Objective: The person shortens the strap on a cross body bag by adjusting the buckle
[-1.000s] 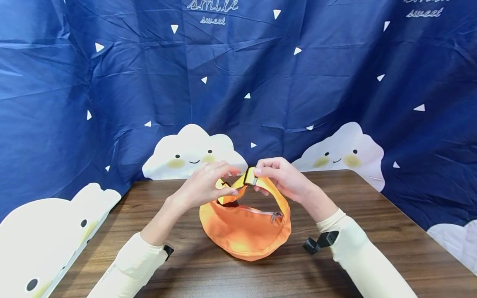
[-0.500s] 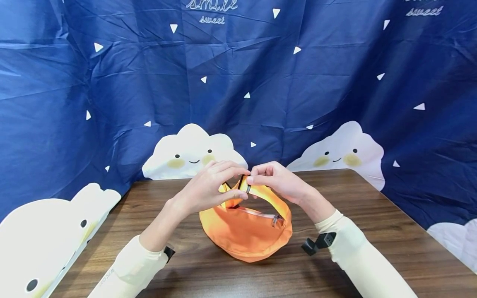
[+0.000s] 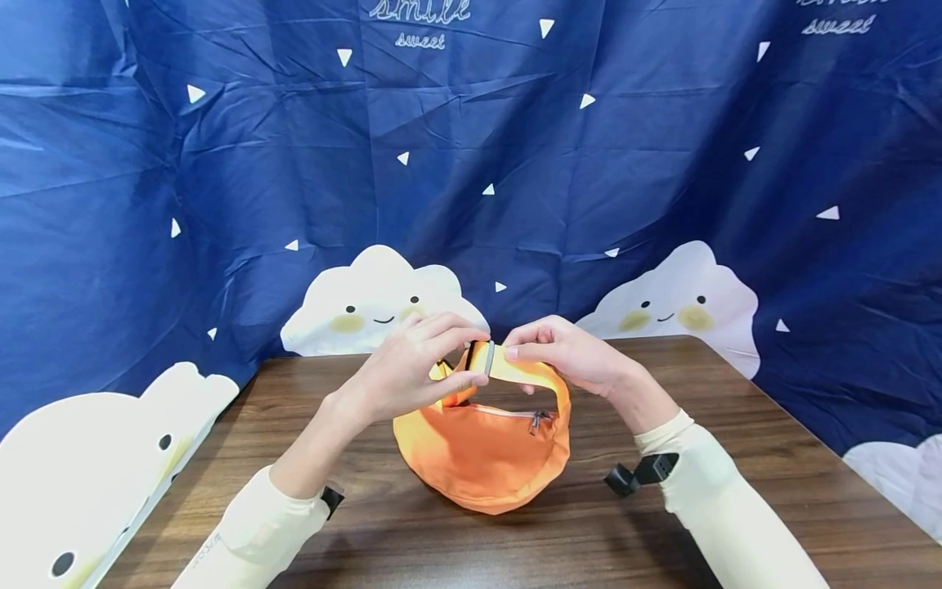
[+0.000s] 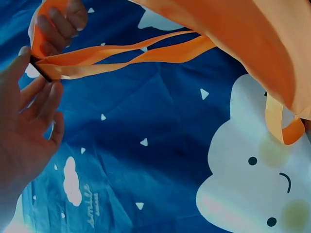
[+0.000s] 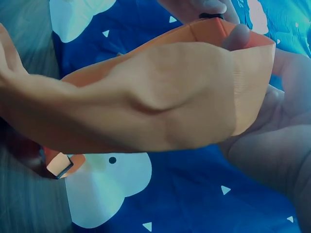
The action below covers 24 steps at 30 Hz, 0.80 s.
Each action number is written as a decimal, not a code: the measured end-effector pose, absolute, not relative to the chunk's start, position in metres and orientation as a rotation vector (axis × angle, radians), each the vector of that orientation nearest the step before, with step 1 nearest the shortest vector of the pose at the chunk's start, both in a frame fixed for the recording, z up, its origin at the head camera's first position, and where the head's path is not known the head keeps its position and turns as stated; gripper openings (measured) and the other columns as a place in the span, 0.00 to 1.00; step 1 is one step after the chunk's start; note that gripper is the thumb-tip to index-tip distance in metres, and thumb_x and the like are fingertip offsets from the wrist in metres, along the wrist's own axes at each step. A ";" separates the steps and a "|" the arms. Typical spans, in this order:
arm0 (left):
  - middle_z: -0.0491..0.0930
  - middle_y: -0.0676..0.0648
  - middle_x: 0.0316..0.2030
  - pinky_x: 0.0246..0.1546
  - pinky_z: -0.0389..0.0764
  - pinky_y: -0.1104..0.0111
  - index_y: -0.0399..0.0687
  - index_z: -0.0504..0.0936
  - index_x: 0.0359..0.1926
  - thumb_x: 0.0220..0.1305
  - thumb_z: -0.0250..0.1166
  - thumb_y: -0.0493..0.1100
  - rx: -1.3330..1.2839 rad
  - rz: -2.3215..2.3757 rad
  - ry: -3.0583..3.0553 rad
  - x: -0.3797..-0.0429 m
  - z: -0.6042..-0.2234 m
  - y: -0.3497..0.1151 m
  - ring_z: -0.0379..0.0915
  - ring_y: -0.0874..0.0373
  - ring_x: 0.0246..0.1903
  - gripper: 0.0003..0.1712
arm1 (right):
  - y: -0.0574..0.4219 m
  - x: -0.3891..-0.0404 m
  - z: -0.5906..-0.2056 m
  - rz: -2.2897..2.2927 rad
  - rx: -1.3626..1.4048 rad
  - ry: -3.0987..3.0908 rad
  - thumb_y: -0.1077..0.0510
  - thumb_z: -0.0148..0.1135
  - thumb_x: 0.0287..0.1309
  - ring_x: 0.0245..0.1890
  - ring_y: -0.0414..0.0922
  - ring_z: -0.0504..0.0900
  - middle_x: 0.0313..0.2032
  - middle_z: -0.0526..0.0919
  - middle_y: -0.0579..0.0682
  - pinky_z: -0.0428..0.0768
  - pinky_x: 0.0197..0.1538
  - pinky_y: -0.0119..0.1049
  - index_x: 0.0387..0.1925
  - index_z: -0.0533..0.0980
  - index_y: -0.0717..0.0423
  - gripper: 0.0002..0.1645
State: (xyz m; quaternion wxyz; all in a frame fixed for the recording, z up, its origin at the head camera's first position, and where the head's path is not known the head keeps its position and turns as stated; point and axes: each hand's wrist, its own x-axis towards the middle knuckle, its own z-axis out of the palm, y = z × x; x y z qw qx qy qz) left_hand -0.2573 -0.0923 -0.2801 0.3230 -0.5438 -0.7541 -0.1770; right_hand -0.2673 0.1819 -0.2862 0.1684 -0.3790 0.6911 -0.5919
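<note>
An orange waist bag (image 3: 482,458) with a zip along its top stands on the wooden table, its strap (image 3: 533,375) arching up above it. My left hand (image 3: 415,364) pinches the dark strap slider (image 3: 481,358) between thumb and fingertips. Just right of the slider, my right hand (image 3: 567,353) pinches the strap between thumb and forefinger. In the left wrist view, the slider (image 4: 41,69) sits between the left thumb and fingers, with two strands of webbing running from it towards the bag (image 4: 252,39). The strap (image 5: 194,92) fills the middle of the right wrist view.
The wooden table (image 3: 353,523) stretches out around the bag. Behind it hangs a blue curtain (image 3: 441,204) printed with white clouds and triangles. Both wrists wear black camera mounts (image 3: 640,473) over pale sleeves.
The left fingers have closed from a gap onto the slider. The right hand first came left with the slider, then let it go and slid right along the strap. The bag has barely shifted.
</note>
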 end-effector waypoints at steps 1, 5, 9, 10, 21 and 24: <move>0.79 0.57 0.53 0.49 0.68 0.60 0.49 0.82 0.57 0.65 0.71 0.58 -1.427 -0.461 -1.979 -0.257 -0.280 -0.092 0.72 0.62 0.54 0.26 | 0.182 -0.267 -0.286 -1.677 -1.080 1.972 0.59 0.59 0.72 0.24 0.51 0.77 0.24 0.79 0.56 0.78 0.33 0.36 0.42 0.80 0.69 0.14; 0.79 0.56 0.52 0.53 0.68 0.59 0.48 0.82 0.56 0.64 0.72 0.58 -1.443 -0.456 -1.991 -0.256 -0.283 -0.090 0.72 0.61 0.55 0.26 | 0.176 -0.263 -0.285 -1.650 -1.096 2.004 0.58 0.59 0.73 0.25 0.52 0.77 0.25 0.79 0.58 0.78 0.34 0.37 0.42 0.80 0.69 0.14; 0.79 0.55 0.52 0.54 0.68 0.61 0.48 0.82 0.57 0.64 0.72 0.58 -1.462 -0.447 -2.024 -0.255 -0.284 -0.089 0.73 0.62 0.54 0.27 | 0.172 -0.262 -0.288 -1.618 -1.116 2.004 0.58 0.58 0.74 0.27 0.52 0.78 0.24 0.79 0.61 0.76 0.36 0.39 0.42 0.80 0.68 0.14; 0.79 0.55 0.52 0.54 0.68 0.61 0.48 0.82 0.57 0.64 0.72 0.58 -1.462 -0.443 -2.028 -0.255 -0.284 -0.089 0.73 0.61 0.54 0.27 | 0.171 -0.262 -0.288 -1.616 -1.118 1.994 0.58 0.57 0.74 0.28 0.52 0.77 0.24 0.79 0.62 0.76 0.36 0.39 0.42 0.79 0.69 0.14; 0.80 0.57 0.51 0.54 0.67 0.59 0.50 0.83 0.57 0.63 0.72 0.58 -1.420 -0.431 -1.971 -0.255 -0.276 -0.093 0.72 0.61 0.55 0.27 | 0.182 -0.267 -0.288 -1.668 -1.019 1.977 0.56 0.59 0.73 0.28 0.51 0.77 0.26 0.80 0.57 0.77 0.33 0.36 0.46 0.80 0.66 0.14; 0.80 0.57 0.51 0.54 0.68 0.60 0.50 0.83 0.56 0.62 0.74 0.58 -1.415 -0.437 -1.965 -0.256 -0.277 -0.093 0.72 0.61 0.53 0.27 | 0.183 -0.268 -0.288 -1.665 -1.027 1.995 0.56 0.59 0.73 0.26 0.50 0.77 0.24 0.79 0.57 0.75 0.31 0.35 0.41 0.80 0.66 0.14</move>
